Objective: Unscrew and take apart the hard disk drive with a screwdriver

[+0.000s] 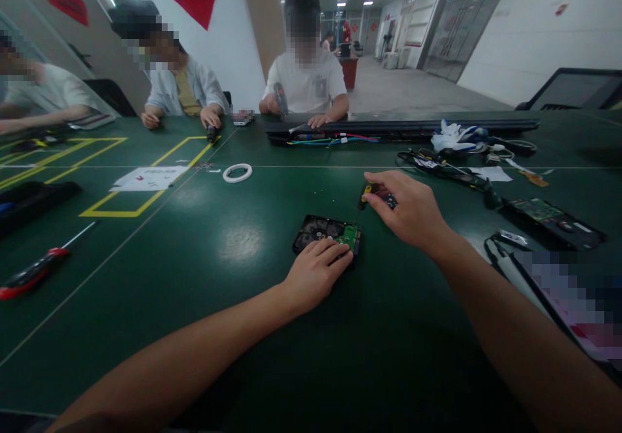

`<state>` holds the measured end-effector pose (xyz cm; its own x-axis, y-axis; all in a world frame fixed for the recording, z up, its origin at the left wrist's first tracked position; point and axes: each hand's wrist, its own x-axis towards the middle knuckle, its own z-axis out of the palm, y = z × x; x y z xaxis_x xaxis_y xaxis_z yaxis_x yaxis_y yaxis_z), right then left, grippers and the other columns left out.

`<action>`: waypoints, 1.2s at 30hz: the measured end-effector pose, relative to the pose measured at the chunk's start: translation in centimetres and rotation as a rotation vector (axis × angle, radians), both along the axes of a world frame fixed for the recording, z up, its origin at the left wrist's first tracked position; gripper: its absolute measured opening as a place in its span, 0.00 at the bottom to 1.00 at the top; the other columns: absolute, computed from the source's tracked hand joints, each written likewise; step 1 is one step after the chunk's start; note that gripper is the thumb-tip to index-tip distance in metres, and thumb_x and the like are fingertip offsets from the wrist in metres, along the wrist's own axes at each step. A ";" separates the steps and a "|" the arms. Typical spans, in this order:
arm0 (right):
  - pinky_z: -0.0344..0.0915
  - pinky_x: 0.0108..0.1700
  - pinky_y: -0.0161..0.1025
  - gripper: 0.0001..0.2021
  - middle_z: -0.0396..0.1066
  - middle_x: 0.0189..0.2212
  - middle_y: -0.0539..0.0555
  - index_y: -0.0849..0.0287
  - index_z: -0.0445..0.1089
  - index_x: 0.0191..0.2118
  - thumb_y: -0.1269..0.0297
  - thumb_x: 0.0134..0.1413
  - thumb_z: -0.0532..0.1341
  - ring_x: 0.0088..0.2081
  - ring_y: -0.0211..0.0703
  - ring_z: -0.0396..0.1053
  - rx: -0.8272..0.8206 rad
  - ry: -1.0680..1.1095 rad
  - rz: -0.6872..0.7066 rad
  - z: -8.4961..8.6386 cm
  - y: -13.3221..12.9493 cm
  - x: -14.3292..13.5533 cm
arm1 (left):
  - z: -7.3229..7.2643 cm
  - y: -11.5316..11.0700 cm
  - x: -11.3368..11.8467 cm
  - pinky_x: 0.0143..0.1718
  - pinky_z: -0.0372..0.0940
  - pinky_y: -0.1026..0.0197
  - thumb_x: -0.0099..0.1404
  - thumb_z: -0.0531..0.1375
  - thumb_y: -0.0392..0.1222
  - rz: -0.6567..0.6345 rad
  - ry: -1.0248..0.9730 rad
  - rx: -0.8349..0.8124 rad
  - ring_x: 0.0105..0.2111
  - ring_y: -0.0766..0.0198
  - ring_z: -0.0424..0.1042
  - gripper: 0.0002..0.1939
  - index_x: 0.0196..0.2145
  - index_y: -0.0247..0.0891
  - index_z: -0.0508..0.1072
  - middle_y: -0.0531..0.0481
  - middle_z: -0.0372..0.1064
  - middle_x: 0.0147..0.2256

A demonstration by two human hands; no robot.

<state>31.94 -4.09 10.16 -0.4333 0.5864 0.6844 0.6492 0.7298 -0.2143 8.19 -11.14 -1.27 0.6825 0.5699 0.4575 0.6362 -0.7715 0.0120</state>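
Note:
A hard drive (318, 227) lies on the green table with its dark metal side and green circuit board (346, 233) facing up. My left hand (315, 271) grips it from the near side, fingers laid over its near edge and board; the thumb is hidden. In my right hand (408, 209) is a screwdriver (368, 193) with a black and yellow handle, pinched between thumb and fingers. Its thin shaft points down, and the tip meets the board near the drive's right end. A small dark object (390, 201) shows by my right fingers, too unclear to name.
Tiny screws lie beyond the drive. A white ring (238, 173), a paper sheet (148, 178) and a red-black screwdriver (36, 271) are to the left. Cables (437, 164) and another circuit-board device (551, 220) sit right. Across the table, a person (306, 83) works at a long black panel (403, 128).

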 end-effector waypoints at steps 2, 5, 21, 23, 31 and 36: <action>0.74 0.51 0.52 0.15 0.79 0.49 0.62 0.60 0.73 0.55 0.65 0.65 0.64 0.49 0.56 0.78 -0.008 0.001 -0.006 0.2 -0.1 0.1 | -0.1 0.0 -0.1 0.56 0.67 0.47 0.77 0.55 0.37 0.001 0.003 -0.005 0.56 0.51 0.69 0.18 0.61 0.37 0.72 0.43 0.71 0.60; 0.74 0.53 0.55 0.15 0.79 0.50 0.62 0.59 0.74 0.55 0.64 0.65 0.63 0.49 0.57 0.78 -0.003 0.003 -0.015 0.3 -0.2 0.0 | -0.2 0.0 -0.1 0.56 0.67 0.47 0.77 0.55 0.37 0.008 0.003 -0.005 0.56 0.51 0.69 0.17 0.61 0.37 0.73 0.42 0.71 0.60; 0.74 0.52 0.53 0.14 0.77 0.52 0.61 0.57 0.72 0.54 0.65 0.66 0.60 0.50 0.55 0.77 -0.032 0.009 0.014 0.4 -0.4 0.1 | -0.1 0.0 -0.1 0.57 0.67 0.47 0.77 0.55 0.36 0.007 -0.002 0.007 0.56 0.51 0.69 0.17 0.61 0.37 0.73 0.43 0.71 0.59; 0.73 0.53 0.55 0.14 0.77 0.52 0.61 0.57 0.73 0.54 0.65 0.66 0.60 0.51 0.56 0.76 -0.021 -0.001 0.018 0.4 -0.4 0.1 | -0.1 0.0 0.0 0.56 0.67 0.47 0.77 0.55 0.37 0.005 -0.007 0.011 0.56 0.51 0.69 0.17 0.60 0.37 0.73 0.43 0.71 0.59; 0.73 0.51 0.53 0.13 0.78 0.49 0.60 0.56 0.73 0.52 0.65 0.64 0.62 0.48 0.56 0.77 -0.040 0.024 -0.001 0.4 -0.4 0.0 | 0.0 0.0 -0.1 0.56 0.68 0.47 0.77 0.54 0.36 0.004 -0.006 0.003 0.56 0.52 0.69 0.18 0.60 0.38 0.73 0.41 0.71 0.59; 0.75 0.47 0.51 0.12 0.78 0.46 0.59 0.56 0.73 0.52 0.64 0.65 0.63 0.45 0.54 0.78 -0.066 0.042 0.011 0.3 -0.4 -0.1 | -0.1 0.0 -0.1 0.56 0.68 0.47 0.77 0.54 0.36 0.004 -0.006 0.003 0.56 0.51 0.69 0.18 0.60 0.38 0.73 0.41 0.71 0.59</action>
